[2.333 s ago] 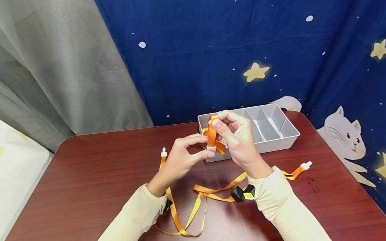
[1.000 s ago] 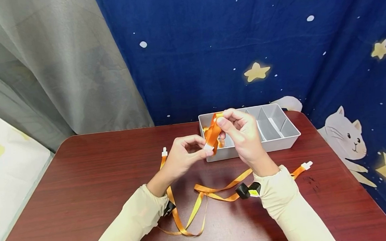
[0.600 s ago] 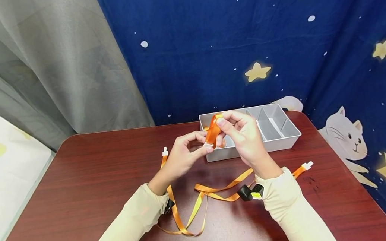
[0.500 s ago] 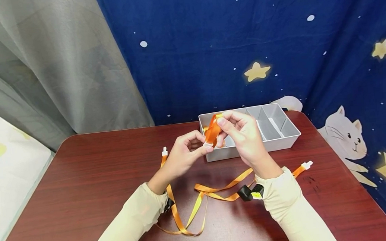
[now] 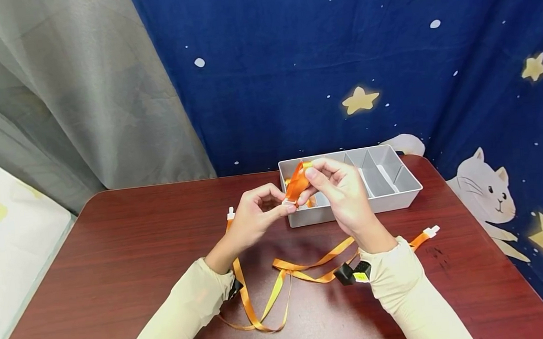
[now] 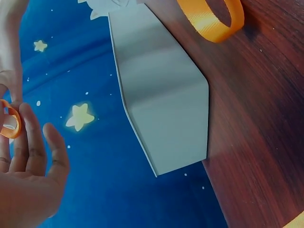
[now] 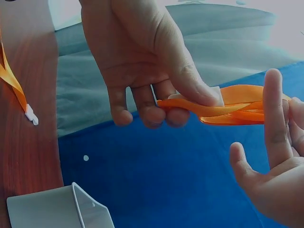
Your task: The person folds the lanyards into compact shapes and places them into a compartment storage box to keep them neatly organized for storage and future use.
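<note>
A folded orange lanyard [image 5: 295, 184] is held up between both hands, in front of and above the left end of the grey divided box [image 5: 378, 205]. My left hand [image 5: 251, 218] pinches its lower end at a white plastic buckle [image 7: 216, 96], thumb on top. At the upper end, my right hand [image 5: 344, 193] grips the folded loop between thumb and fingers. Bits of orange ribbon [image 5: 310, 202] show inside the box's left compartment, partly hidden by the hands. The left wrist view catches only a small orange loop [image 6: 16, 124] at its edge.
More orange lanyards [image 5: 245, 297] lie loosely crossed on the dark red table [image 5: 154, 251], partly under the forearms. One white clip [image 5: 230, 213] points away at left, another white clip [image 5: 431, 232] lies at right. A blue star-patterned curtain [image 5: 265, 86] hangs behind the table.
The lanyard's buckle end has shifted slightly up and left with the left hand, so the lanyard slants more. The right hand moved slightly right earlier and keeps its hold.
</note>
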### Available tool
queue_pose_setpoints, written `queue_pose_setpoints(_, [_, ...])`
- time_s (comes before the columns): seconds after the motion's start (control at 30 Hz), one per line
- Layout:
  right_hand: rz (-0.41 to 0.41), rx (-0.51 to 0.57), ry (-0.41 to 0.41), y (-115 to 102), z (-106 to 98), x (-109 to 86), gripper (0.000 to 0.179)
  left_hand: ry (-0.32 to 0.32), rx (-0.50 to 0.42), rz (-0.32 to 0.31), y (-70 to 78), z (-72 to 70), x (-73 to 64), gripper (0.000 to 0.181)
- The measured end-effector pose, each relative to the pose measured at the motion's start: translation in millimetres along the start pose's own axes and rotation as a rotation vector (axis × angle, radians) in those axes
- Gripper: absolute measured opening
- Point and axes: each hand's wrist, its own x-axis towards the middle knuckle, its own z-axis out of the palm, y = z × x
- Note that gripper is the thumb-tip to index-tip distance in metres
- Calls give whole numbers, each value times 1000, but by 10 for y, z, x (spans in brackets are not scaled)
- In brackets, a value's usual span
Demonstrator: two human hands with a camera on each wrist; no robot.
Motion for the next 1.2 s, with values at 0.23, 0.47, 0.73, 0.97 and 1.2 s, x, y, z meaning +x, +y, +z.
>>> queue_pose_setpoints(0.23, [15, 20, -21, 2, 7, -19, 15, 27, -20, -14, 10, 11, -12, 8])
queue_pose_setpoints(0.47, [9, 45, -45, 24, 21, -40, 15, 68, -14, -20, 20, 2, -18, 9])
queue_pose_setpoints(0.73, [-55, 72, 8, 85, 64, -63, 19, 119, 8, -12, 58, -17, -12, 12])
queue_pose_setpoints(0.97, [-107, 31, 20, 102, 82, -94, 15, 121, 3, -15, 109, -20, -21, 12])
queue_pose_setpoints(1.2, [-229, -178, 76, 143, 95, -133, 14, 100, -40, -28, 141, -28, -43, 13])
